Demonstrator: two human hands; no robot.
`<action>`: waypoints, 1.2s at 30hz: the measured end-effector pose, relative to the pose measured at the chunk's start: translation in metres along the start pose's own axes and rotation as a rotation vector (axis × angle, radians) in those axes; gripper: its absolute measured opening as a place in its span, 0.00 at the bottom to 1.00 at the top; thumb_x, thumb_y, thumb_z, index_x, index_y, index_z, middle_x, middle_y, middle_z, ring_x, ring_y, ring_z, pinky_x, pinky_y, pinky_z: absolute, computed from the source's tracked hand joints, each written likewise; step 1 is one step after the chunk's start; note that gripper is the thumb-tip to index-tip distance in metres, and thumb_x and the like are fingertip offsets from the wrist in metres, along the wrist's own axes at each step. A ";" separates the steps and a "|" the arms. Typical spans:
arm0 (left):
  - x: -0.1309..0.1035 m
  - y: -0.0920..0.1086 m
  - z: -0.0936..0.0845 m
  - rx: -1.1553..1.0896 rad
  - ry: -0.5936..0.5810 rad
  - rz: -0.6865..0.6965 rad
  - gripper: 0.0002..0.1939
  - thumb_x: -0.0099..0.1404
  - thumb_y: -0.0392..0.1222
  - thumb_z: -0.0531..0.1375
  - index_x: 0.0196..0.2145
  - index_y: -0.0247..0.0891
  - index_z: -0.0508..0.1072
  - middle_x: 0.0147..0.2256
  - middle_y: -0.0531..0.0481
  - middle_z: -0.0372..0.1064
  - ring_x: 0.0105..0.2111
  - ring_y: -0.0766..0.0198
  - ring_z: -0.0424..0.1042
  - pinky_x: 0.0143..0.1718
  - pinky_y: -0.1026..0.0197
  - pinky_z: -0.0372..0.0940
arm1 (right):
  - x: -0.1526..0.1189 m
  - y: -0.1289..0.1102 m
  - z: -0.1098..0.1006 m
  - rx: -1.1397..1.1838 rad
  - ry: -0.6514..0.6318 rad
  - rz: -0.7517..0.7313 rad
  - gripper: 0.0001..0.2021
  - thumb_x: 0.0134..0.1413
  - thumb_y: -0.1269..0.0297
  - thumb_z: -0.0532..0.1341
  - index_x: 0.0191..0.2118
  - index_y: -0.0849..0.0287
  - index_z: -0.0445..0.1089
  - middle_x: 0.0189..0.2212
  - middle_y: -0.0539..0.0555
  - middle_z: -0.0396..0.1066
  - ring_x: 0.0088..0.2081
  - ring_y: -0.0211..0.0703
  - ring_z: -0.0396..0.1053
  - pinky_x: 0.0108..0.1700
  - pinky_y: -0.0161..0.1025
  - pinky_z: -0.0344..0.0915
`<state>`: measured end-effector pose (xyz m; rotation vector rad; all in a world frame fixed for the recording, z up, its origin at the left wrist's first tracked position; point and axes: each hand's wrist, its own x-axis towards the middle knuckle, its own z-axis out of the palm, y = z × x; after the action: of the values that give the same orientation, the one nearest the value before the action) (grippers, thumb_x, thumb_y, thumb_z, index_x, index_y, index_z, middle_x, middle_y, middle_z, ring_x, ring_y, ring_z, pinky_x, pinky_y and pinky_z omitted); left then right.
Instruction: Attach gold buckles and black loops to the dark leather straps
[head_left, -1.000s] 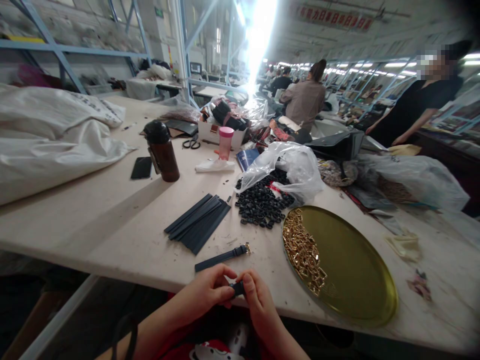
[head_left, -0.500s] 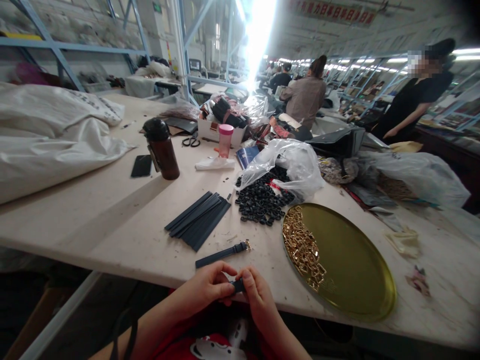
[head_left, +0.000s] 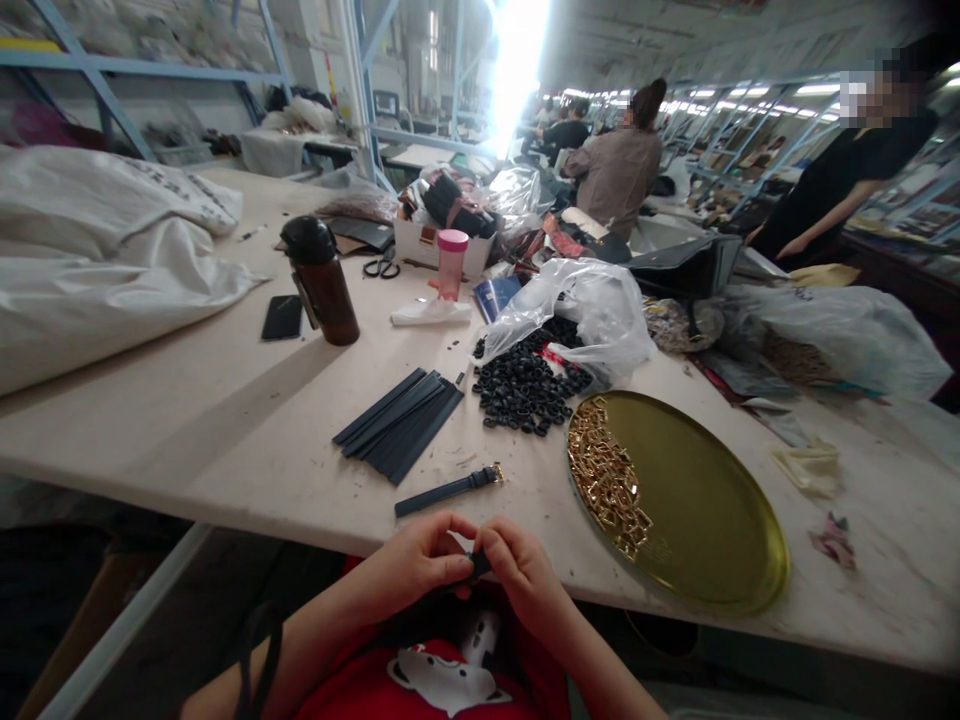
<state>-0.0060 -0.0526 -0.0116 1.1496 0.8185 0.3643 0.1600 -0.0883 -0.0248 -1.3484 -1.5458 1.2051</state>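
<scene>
Close to the table's front edge, my left hand (head_left: 429, 556) and my right hand (head_left: 514, 562) meet, fingers closed on a dark strap (head_left: 478, 566). Most of that strap is hidden by my fingers. Just beyond them lies a finished-looking dark strap with a gold buckle (head_left: 450, 489). Farther off is a fanned stack of flat dark strips (head_left: 401, 425). To its right, a heap of small black loops (head_left: 521, 390) spills from a clear plastic bag (head_left: 600, 310). Gold buckles (head_left: 604, 475) cover the left side of a round gold tray (head_left: 697, 500).
A dark bottle (head_left: 322, 285) stands beside a phone (head_left: 282, 318) on the left. Black scissors (head_left: 381, 265), a pink cup (head_left: 451, 265) and a white box (head_left: 431, 248) sit farther back. White sacking (head_left: 97, 270) covers the left side. People stand beyond the table.
The view has tilted slightly, shifting the table upward in the picture. My fingers have shifted a little around the strap, and less of it shows between them.
</scene>
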 end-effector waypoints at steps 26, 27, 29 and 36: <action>0.001 0.004 0.007 0.193 0.141 -0.015 0.21 0.54 0.39 0.58 0.46 0.37 0.63 0.24 0.58 0.63 0.21 0.70 0.60 0.21 0.69 0.56 | -0.001 0.012 0.015 0.169 0.200 0.083 0.17 0.58 0.53 0.47 0.27 0.59 0.62 0.21 0.47 0.58 0.24 0.36 0.57 0.27 0.32 0.55; 0.001 0.005 0.006 0.174 0.137 -0.029 0.20 0.54 0.40 0.58 0.45 0.36 0.63 0.24 0.58 0.63 0.20 0.70 0.60 0.20 0.69 0.56 | -0.001 0.012 0.014 0.171 0.205 0.086 0.17 0.58 0.53 0.47 0.27 0.59 0.62 0.21 0.47 0.58 0.24 0.36 0.57 0.26 0.32 0.54; 0.000 0.008 0.003 0.174 0.142 -0.042 0.16 0.54 0.42 0.58 0.40 0.34 0.65 0.26 0.56 0.65 0.21 0.70 0.61 0.20 0.68 0.57 | 0.001 0.012 0.014 0.184 0.236 0.099 0.18 0.58 0.52 0.47 0.27 0.59 0.62 0.20 0.47 0.57 0.23 0.35 0.56 0.24 0.32 0.53; -0.002 0.008 -0.002 0.359 0.092 -0.074 0.15 0.60 0.47 0.51 0.24 0.33 0.68 0.19 0.56 0.63 0.17 0.72 0.56 0.18 0.69 0.51 | -0.001 0.016 0.021 0.161 0.246 0.105 0.17 0.59 0.54 0.45 0.27 0.58 0.60 0.20 0.46 0.56 0.22 0.35 0.54 0.23 0.32 0.51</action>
<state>-0.0070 -0.0493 -0.0038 1.4389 1.0320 0.2141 0.1450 -0.0925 -0.0460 -1.4258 -1.1940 1.1527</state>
